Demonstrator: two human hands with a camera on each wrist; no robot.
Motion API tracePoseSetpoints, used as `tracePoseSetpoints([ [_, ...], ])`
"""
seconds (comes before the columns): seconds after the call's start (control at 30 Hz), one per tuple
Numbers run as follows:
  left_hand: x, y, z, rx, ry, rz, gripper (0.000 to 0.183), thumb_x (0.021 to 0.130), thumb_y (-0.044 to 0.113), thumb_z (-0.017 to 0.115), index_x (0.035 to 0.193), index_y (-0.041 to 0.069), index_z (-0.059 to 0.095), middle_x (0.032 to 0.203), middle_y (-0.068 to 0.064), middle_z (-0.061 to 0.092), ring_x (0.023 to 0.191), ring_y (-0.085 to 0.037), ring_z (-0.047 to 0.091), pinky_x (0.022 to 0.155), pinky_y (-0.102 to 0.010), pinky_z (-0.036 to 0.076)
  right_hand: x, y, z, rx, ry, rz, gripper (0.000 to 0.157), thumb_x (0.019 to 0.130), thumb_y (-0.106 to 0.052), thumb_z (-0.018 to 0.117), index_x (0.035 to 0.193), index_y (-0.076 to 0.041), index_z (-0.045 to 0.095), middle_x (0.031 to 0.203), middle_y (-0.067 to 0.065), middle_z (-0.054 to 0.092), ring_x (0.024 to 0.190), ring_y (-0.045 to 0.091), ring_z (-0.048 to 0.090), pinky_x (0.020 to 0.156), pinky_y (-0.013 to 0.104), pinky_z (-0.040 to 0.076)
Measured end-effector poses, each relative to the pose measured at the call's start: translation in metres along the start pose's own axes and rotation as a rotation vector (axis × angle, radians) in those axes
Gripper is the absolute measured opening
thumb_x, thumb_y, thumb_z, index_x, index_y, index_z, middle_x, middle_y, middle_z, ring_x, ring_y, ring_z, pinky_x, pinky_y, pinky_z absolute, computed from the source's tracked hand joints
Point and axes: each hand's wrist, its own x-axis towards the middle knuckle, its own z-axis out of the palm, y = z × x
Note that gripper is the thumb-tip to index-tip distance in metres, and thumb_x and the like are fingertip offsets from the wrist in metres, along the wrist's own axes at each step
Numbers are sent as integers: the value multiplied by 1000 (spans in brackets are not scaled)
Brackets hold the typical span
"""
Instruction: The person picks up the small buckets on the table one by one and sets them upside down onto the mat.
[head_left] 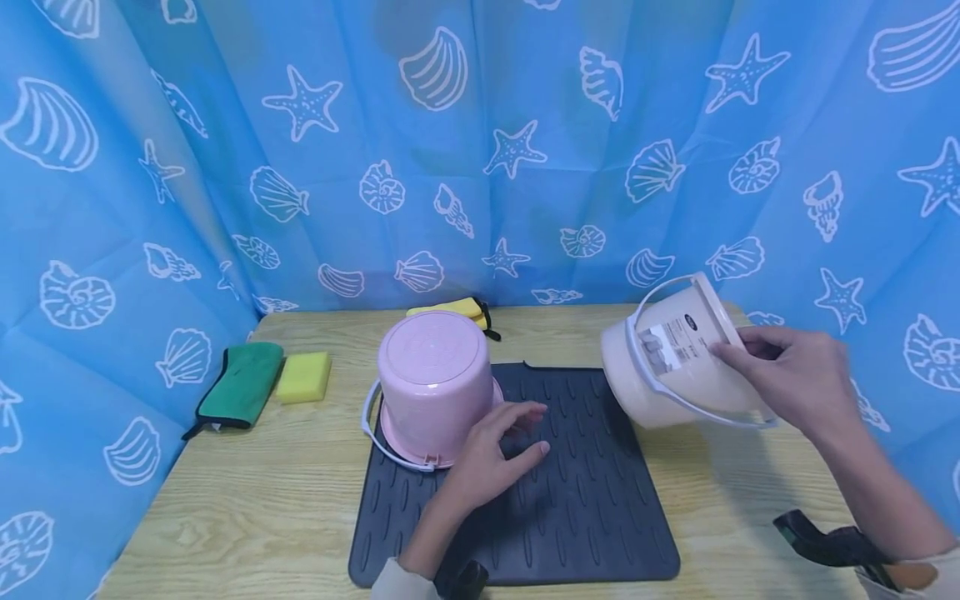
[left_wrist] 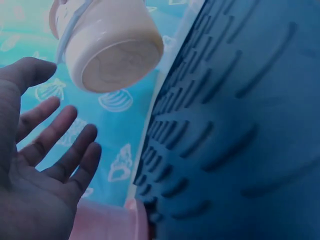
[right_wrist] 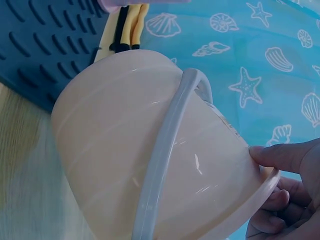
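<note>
A cream bucket (head_left: 675, 367) with a pale handle and a paper label is tilted above the right edge of the dark ribbed mat (head_left: 585, 500). My right hand (head_left: 802, 375) grips it by the rim, thumb on the outer wall, as the right wrist view shows at the bucket (right_wrist: 150, 150). Upside down on the mat's left part stands a pink bucket (head_left: 435, 392), its handle hanging down on the left. My left hand (head_left: 495, 458), fingers spread and holding nothing, hovers over the mat just right of the pink bucket. Whether it touches that bucket I cannot tell.
A green cloth (head_left: 243, 383) and a yellow sponge (head_left: 303, 377) lie at the left on the wooden table (head_left: 247, 500). Behind the pink bucket lies a folded yellow cloth (head_left: 457, 308) with black trim. A blue shell-print curtain (head_left: 480, 208) hangs around the back and sides.
</note>
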Motion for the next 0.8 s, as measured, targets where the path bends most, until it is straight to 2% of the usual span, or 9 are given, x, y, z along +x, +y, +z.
tracePoseSetpoints([
  [0.23, 24, 8, 0, 44, 46, 12, 58, 93, 38, 71, 145, 25, 50, 134, 6, 55, 121, -15, 54, 98, -36, 49, 1, -1, 1, 103, -19, 60, 50, 89, -38, 77, 108, 8, 73, 92, 27, 72, 61, -9, 58, 50, 18, 51],
  [0.37, 35, 12, 0, 45, 44, 5, 66, 91, 44, 71, 149, 26, 45, 139, 5, 52, 124, -17, 52, 101, -39, 48, -3, 0, 5, 175, -17, 101, 51, 89, -36, 77, 111, 10, 71, 95, 28, 71, 65, -6, 60, 53, 18, 52],
  [0.47, 42, 13, 0, 25, 47, -2, 71, 90, 46, 72, 151, 30, 41, 142, 6, 48, 126, -16, 50, 103, -43, 46, -6, 1, 9, 221, -3, 142, 50, 88, -33, 78, 112, 10, 71, 87, 16, 73, 66, -3, 61, 54, 17, 53],
  [0.6, 52, 15, -2, 7, 59, -11, 74, 88, 49, 72, 152, 35, 37, 147, 8, 44, 130, -18, 48, 106, -45, 43, -4, -1, 14, 261, 19, 195, 49, 86, -32, 80, 114, 7, 72, 76, -9, 67, 67, 1, 61, 55, 17, 52],
  [0.8, 67, 17, -3, -28, 51, -42, 80, 86, 50, 73, 154, 37, 33, 153, 9, 37, 135, -20, 43, 109, -49, 39, 3, -5, 19, 311, 20, 221, 51, 86, -32, 81, 118, 7, 70, 76, -16, 64, 72, 3, 60, 59, 17, 53],
])
